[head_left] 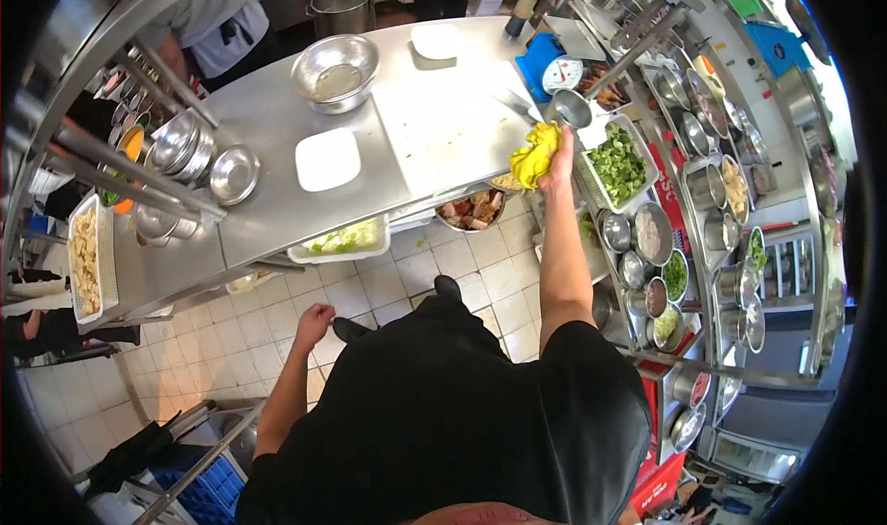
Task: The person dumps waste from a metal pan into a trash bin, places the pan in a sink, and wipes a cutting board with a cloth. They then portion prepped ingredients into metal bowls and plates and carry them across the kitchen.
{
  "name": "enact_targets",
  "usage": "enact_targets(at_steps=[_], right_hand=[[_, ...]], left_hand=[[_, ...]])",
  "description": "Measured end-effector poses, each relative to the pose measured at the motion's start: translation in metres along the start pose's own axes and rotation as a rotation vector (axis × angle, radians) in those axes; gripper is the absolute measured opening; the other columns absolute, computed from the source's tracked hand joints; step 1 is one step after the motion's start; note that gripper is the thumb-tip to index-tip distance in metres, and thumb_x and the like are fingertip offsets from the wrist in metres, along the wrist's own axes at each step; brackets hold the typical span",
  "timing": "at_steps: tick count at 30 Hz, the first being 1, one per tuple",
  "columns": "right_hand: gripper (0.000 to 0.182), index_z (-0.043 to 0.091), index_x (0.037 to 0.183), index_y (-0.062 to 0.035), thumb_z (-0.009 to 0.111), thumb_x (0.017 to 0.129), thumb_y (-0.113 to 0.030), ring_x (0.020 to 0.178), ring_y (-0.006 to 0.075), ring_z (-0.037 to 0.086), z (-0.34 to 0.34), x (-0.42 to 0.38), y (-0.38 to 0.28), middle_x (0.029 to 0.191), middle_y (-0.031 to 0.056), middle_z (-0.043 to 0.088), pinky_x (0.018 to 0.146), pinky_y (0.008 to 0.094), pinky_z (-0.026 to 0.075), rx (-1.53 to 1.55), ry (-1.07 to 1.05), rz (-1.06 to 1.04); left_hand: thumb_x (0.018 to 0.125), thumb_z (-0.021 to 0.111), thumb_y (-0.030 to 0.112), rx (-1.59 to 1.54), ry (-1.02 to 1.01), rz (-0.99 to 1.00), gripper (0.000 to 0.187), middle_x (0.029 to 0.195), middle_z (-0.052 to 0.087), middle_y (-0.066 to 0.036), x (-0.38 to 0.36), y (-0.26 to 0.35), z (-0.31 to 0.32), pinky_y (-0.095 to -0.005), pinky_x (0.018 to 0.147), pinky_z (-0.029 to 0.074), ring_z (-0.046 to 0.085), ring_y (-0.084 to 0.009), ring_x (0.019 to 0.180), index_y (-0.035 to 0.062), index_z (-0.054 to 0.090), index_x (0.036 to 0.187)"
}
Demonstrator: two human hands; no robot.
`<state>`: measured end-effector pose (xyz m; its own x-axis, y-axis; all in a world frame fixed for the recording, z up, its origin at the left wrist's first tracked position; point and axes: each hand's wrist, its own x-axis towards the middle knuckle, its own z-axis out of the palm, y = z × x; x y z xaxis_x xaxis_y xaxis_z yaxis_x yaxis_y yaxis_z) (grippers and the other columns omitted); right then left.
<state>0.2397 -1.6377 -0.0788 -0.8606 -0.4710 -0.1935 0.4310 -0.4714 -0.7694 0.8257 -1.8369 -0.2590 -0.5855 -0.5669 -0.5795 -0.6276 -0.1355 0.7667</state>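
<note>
My right hand [561, 163] is closed around a bunched yellow cloth [536, 156] at the right end of the steel counter. Beside it are a metal ladle or small bowl [572, 109] and a white basket [637, 195] of chopped greens. A white cutting board [443, 137] with a few scraps lies left of the cloth, with a knife [517, 105] near its right side. Low at my left side, my left hand [316, 326] hangs over the tiled floor with its fingers curled and nothing visible in them.
A large metal bowl [335, 72] and white dish [328, 160] stand on the counter [268, 220]. A blue scale [540, 68] is at the back right. Below are a tub [342, 253] and a meat pot [471, 213]. Shelves of metal bowls line the right; people stand across the counter.
</note>
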Motion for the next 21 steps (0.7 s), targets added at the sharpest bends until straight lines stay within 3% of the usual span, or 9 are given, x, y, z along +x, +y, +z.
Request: enact_targets(at_steps=[3,4,6,8,10,13,16,17,21], right_hand=[[0.052,0.058,0.106,-0.0070,0.038,0.092,-0.053,0.077,0.0231,0.062,-0.008,0.021,-0.022,0.092,0.0078,0.064,0.070,0.0393,0.052,0.124,0.038,-0.022],[0.052,0.057,0.108,-0.0065,0.035,0.092,-0.051,0.080,0.0244,0.062,-0.017,0.024,-0.028,0.095,0.0087,0.064,0.073,0.0406,0.052,0.173,0.059,0.010],[0.054,0.056,0.112,-0.0056,0.028,0.093,-0.047,0.085,0.0271,0.062,-0.044,0.025,-0.036,0.100,0.0105,0.064,0.078,0.0430,0.051,0.275,0.113,0.085],[0.048,0.056,0.115,-0.0011,0.029,0.091,-0.033,0.095,0.0318,0.061,-0.093,0.024,-0.031,0.108,0.0147,0.063,0.085,0.0466,0.049,0.321,0.129,0.104],[0.045,0.057,0.114,-0.0007,0.030,0.091,-0.029,0.095,0.0301,0.061,-0.123,-0.005,-0.035,0.106,0.0151,0.063,0.086,0.0461,0.050,0.346,0.153,0.207],[0.044,0.057,0.115,-0.0043,0.030,0.093,-0.031,0.097,0.0289,0.061,-0.153,-0.049,-0.038,0.106,0.0118,0.064,0.089,0.0446,0.048,0.387,0.217,0.277],[0.043,0.056,0.119,-0.0047,0.031,0.094,-0.030,0.101,0.0282,0.059,-0.178,-0.081,-0.039,0.110,0.0116,0.063,0.091,0.0446,0.046,0.448,0.245,0.275],[0.043,0.055,0.120,-0.0044,0.031,0.094,-0.030,0.103,0.0283,0.058,-0.187,-0.090,-0.040,0.112,0.0116,0.062,0.093,0.0446,0.045,0.473,0.231,0.274],[0.043,0.054,0.121,-0.0047,0.034,0.093,-0.030,0.105,0.0279,0.057,-0.200,-0.105,-0.057,0.114,0.0112,0.061,0.094,0.0447,0.044,0.421,0.268,0.306]], left_hand=[[0.088,0.060,0.021,0.168,-0.024,0.229,0.021,0.084,0.065,-0.007,0.049,0.121,0.066,-0.0284,0.068,0.050,0.063,-0.0155,0.075,0.0035,0.064,0.098],[0.088,0.061,0.022,0.235,0.021,0.490,0.020,0.082,0.065,-0.007,0.061,0.173,0.094,-0.0297,0.069,0.049,0.062,-0.0156,0.074,0.0040,0.064,0.096],[0.088,0.060,0.025,0.399,-0.051,0.495,0.022,0.080,0.063,-0.009,0.084,0.282,0.153,-0.0307,0.068,0.047,0.060,-0.0171,0.074,0.0048,0.063,0.096],[0.088,0.060,0.024,0.364,-0.045,0.737,0.020,0.075,0.062,-0.008,0.127,0.350,0.224,-0.0309,0.065,0.047,0.060,-0.0178,0.070,0.0051,0.063,0.091],[0.086,0.060,0.025,0.269,-0.159,0.449,0.019,0.073,0.063,-0.008,0.174,0.408,0.299,-0.0300,0.065,0.048,0.061,-0.0165,0.070,0.0059,0.064,0.088],[0.082,0.063,0.040,0.408,0.055,0.486,0.043,0.087,0.067,-0.014,0.226,0.463,0.390,-0.0371,0.074,0.051,0.065,-0.0271,0.085,0.0017,0.059,0.100],[0.078,0.066,0.047,0.471,0.308,0.180,0.064,0.102,0.063,-0.022,0.261,0.502,0.449,-0.0414,0.082,0.051,0.063,-0.0339,0.094,-0.0030,0.046,0.114],[0.076,0.070,0.044,0.468,0.302,0.192,0.077,0.113,0.055,-0.025,0.260,0.513,0.453,-0.0419,0.083,0.052,0.062,-0.0370,0.097,-0.0057,0.032,0.121],[0.076,0.072,0.029,0.430,0.371,0.070,0.073,0.120,0.046,-0.022,0.272,0.527,0.465,-0.0417,0.081,0.053,0.060,-0.0379,0.098,-0.0006,0.028,0.126]])
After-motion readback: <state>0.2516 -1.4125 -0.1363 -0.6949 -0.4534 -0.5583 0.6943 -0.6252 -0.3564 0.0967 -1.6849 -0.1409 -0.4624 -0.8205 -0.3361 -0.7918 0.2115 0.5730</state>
